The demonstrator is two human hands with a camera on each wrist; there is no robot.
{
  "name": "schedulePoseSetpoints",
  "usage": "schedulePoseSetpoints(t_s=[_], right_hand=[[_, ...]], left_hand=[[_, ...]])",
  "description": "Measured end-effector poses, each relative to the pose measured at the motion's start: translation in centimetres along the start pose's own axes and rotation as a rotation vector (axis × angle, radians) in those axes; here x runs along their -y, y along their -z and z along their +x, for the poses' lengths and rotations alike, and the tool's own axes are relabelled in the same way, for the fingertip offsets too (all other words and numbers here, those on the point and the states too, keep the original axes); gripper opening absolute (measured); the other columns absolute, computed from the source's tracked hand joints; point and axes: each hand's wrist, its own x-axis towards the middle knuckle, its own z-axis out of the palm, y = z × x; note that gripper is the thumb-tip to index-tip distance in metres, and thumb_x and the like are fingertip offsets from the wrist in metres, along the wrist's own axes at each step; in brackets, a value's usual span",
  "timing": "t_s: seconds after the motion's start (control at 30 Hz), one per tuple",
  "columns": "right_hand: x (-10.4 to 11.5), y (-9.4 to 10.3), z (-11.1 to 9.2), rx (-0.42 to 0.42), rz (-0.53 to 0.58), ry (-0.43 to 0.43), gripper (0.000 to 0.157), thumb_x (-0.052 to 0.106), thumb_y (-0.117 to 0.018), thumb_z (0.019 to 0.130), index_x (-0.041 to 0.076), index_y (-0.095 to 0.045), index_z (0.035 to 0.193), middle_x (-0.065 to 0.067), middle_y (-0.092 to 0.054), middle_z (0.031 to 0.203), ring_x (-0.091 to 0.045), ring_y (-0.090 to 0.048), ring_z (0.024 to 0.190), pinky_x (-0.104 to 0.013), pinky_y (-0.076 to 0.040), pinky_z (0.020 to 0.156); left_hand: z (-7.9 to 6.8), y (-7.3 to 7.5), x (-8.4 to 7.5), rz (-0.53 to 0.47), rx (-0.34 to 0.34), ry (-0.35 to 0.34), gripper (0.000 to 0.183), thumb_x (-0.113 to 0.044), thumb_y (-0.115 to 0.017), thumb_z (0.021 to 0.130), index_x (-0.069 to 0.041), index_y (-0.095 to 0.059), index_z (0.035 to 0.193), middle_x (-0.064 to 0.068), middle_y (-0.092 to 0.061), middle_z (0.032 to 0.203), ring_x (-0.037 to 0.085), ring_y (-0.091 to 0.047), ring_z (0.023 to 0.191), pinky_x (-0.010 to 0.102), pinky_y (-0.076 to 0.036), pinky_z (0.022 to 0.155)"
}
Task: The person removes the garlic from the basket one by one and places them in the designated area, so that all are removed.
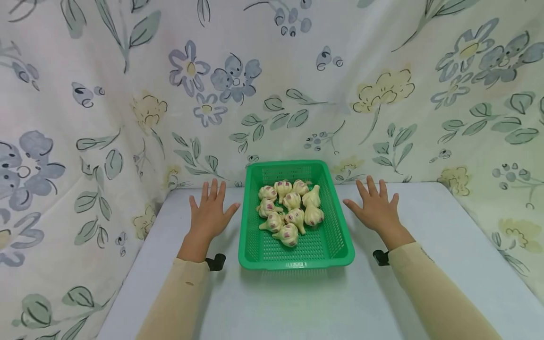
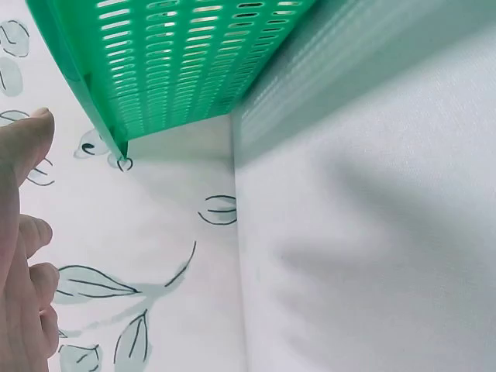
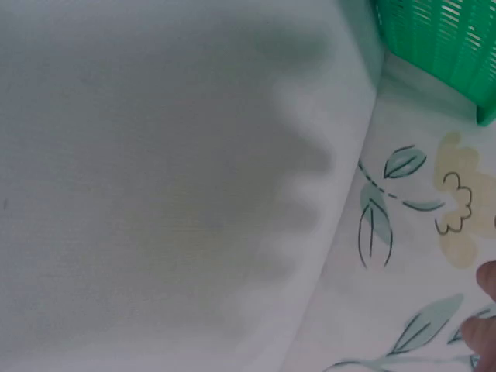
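A green plastic basket (image 1: 297, 257) with slotted walls stands in the middle of the white table, and several garlic bulbs (image 1: 292, 200) with purple streaks lie in its far and middle part. To the left of the basket, my left hand (image 1: 208, 212) is held with spread, straight fingers and touches nothing. On the other side my right hand (image 1: 378, 210) is likewise spread, apart from the basket. The left wrist view shows the basket's slotted side (image 2: 186, 62) beyond my thumb (image 2: 31, 143). Only two fingertips (image 3: 482, 333) of my right hand show in the right wrist view.
The white tabletop (image 1: 272, 307) reaches back to a hanging cloth (image 1: 272, 71) printed with flowers and leaves, which also runs along both sides. Dark straps (image 1: 216, 262) sit at the wrists, by beige sleeves.
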Motion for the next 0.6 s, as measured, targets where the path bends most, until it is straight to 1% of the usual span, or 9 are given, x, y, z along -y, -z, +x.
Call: schedulePoseSetpoints(t_s=[0.2, 0.43, 0.5, 0.6], right_hand=[[-0.16, -0.13, -0.12, 0.009, -0.007, -0.005, 0.093, 0.076, -0.033, 0.092, 0.012, -0.016, 0.159, -0.02, 0.0, 0.165, -0.05, 0.01, 0.148, -0.083, 0.005, 0.105], [-0.24, 0.05, -0.25, 0.01, -0.013, 0.004, 0.093, 0.076, -0.032, 0.092, 0.013, -0.016, 0.159, -0.02, 0.0, 0.165, -0.049, 0.01, 0.148, -0.083, 0.003, 0.106], [-0.23, 0.19, -0.28, 0.009, -0.011, 0.009, 0.093, 0.076, -0.032, 0.092, 0.013, -0.016, 0.159, -0.02, 0.0, 0.165, -0.049, 0.011, 0.148, -0.083, 0.004, 0.105], [-0.21, 0.53, -0.29, 0.001, -0.002, 0.017, 0.092, 0.075, -0.032, 0.093, 0.012, -0.017, 0.159, -0.02, 0.0, 0.165, -0.048, 0.011, 0.148, -0.082, 0.005, 0.106]], left_hand=[[0.01, 0.02, 0.16, 0.003, -0.01, -0.011, 0.086, -0.064, -0.041, 0.097, -0.016, -0.008, 0.16, 0.01, 0.002, 0.167, 0.03, 0.014, 0.152, 0.074, 0.007, 0.113], [-0.06, 0.2, 0.14, 0.01, -0.013, -0.024, 0.085, -0.063, -0.041, 0.098, -0.016, -0.009, 0.16, 0.01, 0.001, 0.167, 0.029, 0.012, 0.153, 0.072, 0.004, 0.115], [-0.07, 0.24, 0.19, 0.004, -0.018, -0.044, 0.084, -0.062, -0.041, 0.098, -0.017, -0.009, 0.16, 0.009, 0.001, 0.167, 0.029, 0.011, 0.153, 0.071, 0.005, 0.116], [-0.11, 0.33, 0.37, -0.012, -0.043, -0.108, 0.082, -0.061, -0.042, 0.098, -0.018, -0.01, 0.16, 0.008, -0.002, 0.167, 0.029, 0.006, 0.154, 0.067, 0.004, 0.118]])
